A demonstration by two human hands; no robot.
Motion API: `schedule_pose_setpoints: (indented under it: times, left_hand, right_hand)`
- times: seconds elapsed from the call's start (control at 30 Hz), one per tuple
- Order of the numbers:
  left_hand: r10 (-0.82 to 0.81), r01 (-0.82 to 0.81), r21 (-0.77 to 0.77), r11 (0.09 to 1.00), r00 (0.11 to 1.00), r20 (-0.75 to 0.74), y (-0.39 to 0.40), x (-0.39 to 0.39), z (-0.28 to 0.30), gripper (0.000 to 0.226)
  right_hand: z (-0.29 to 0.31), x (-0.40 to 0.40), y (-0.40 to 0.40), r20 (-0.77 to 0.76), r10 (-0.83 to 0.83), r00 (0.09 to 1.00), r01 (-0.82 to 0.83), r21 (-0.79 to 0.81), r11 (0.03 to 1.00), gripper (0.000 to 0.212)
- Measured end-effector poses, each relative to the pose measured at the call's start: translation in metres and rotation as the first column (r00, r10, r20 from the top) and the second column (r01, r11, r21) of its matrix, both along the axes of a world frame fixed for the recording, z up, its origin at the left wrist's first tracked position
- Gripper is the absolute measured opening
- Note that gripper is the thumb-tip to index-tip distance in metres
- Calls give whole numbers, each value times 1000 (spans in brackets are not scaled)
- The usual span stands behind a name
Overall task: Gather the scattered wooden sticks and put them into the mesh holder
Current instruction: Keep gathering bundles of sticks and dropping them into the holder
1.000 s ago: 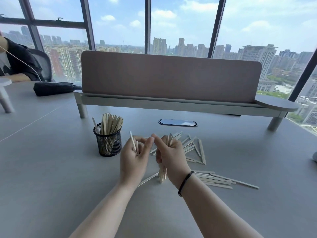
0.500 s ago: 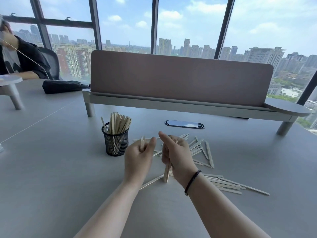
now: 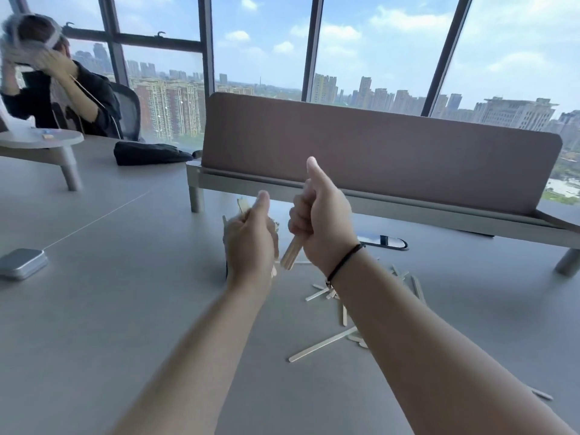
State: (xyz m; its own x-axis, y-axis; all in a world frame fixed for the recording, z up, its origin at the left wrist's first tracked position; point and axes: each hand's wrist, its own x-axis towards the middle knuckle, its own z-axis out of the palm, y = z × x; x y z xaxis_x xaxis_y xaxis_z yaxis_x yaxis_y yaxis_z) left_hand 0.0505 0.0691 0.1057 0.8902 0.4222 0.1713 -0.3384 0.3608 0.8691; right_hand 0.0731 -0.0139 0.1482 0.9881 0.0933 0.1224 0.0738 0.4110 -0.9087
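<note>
Jutting below the right hand [image 3: 320, 221], gripped sticks [image 3: 291, 254], apparently several.

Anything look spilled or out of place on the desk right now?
Yes: wooden sticks lie scattered at odd angles on the table under the right forearm. The right hand grips a bundle; the left hand hides most of the holder.

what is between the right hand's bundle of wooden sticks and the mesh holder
The left hand, itself holding sticks, sits directly in front of the black mesh holder, hiding nearly all of it. The right hand grips its bundle of pale wooden sticks just right of it. Nothing else visible intervenes.
</note>
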Motion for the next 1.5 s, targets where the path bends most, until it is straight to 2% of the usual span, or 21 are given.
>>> schedule_pose_setpoints:
  times: [0.13, 0.23, 0.3, 0.4, 0.47, 0.53, 0.67, 0.73, 0.77, 0.8, 0.87, 0.97, 1.0, 1.07, 1.1, 1.17, 1.23, 1.3, 1.4, 1.5]
  left_hand:
    - [90, -86, -73, 994, 995, 52, 41, 19, 50, 70]
    - [111, -111, -18, 994, 994, -6, 55, 34, 54, 79]
    - [109, -108, 16, 994, 992, -68, 59, 44, 44, 79]
    - [88, -82, 55, 995, 988, -127, 62, 55, 25, 69]
    - [104, -83, 160, 984, 987, -125, 65, 59, 16, 65]
    - [158, -121, 294, 948, 982, -106, 67, 62, 12, 65]
    - [242, -205, 456, 866, 970, -24, 67, 64, 10, 41]
    - [242, -234, 548, 803, 968, 58, 67, 64, 8, 27]
    - [232, -238, 600, 764, 969, 90, 66, 64, 5, 25]
    - [223, -243, 659, 712, 968, 116, 64, 63, 2, 25]
    - [222, -299, 749, 591, 953, 205, 59, 59, -7, 26]
    - [203, -471, 756, 453, 881, 427, 40, 40, -19, 28]
    - [169, -506, 753, 421, 859, 483, 31, 32, -24, 27]
    - [21, -501, 781, 373, 846, 532, 9, 18, -41, 22]
    - [-69, -453, 826, 336, 863, 501, -1, 14, -51, 22]
    - [-176, -266, 941, 209, 936, 304, -19, 14, -73, 33]
    - [-156, 29, 997, 71, 988, -18, -33, 24, -94, 57]
    - [-86, 258, 966, -8, 962, -258, -40, 38, -109, 83]
    - [20, 367, 929, -53, 930, -367, -50, 60, -118, 114]
    - [92, 387, 920, -58, 920, -381, -60, 76, -115, 121]
  right_hand:
    - [27, 21, 30, 47, 5, 999, -9, 83, 997, 59]
    - [27, 37, 49, 54, -19, 998, 17, 37, 999, 57]
    - [18, 46, 59, 56, -68, 996, 71, -60, 996, 56]
    - [-2, 54, 66, 122, -127, 984, 160, -312, 937, 44]
    - [-13, 60, 64, 198, -148, 969, 226, -468, 854, 31]
    - [-23, 66, 60, 279, -122, 952, 274, -609, 744, 27]
    - [-42, 64, 49, 287, 154, 945, 196, -879, 434, 29]
    - [-46, 58, 46, 275, 282, 919, 200, -943, 267, 26]
    - [-45, 54, 44, 280, 314, 907, 209, -948, 239, 24]
    - [-43, 51, 41, 298, 330, 896, 221, -943, 250, 22]
    - [-41, 44, 35, 394, 306, 867, 285, -895, 343, 24]
    - [-47, 37, 12, 436, 149, 888, 313, -808, 499, 32]
    - [-53, 35, 0, 410, 111, 905, 300, -803, 514, 34]
    - [-71, 34, -31, 364, 76, 928, 298, -851, 433, 38]
    - [-80, 33, -49, 340, 58, 939, 297, -882, 365, 41]
    - [-95, 26, -87, 283, -25, 959, 279, -922, 269, 47]
    - [-107, 16, -126, 263, -113, 958, 281, -938, 204, 51]
    - [-118, 0, -163, 276, -185, 943, 301, -946, 123, 53]
    - [-135, -25, -206, 350, -254, 902, 362, -932, 0, 50]
    - [-144, -40, -230, 360, -288, 887, 353, -932, -77, 50]
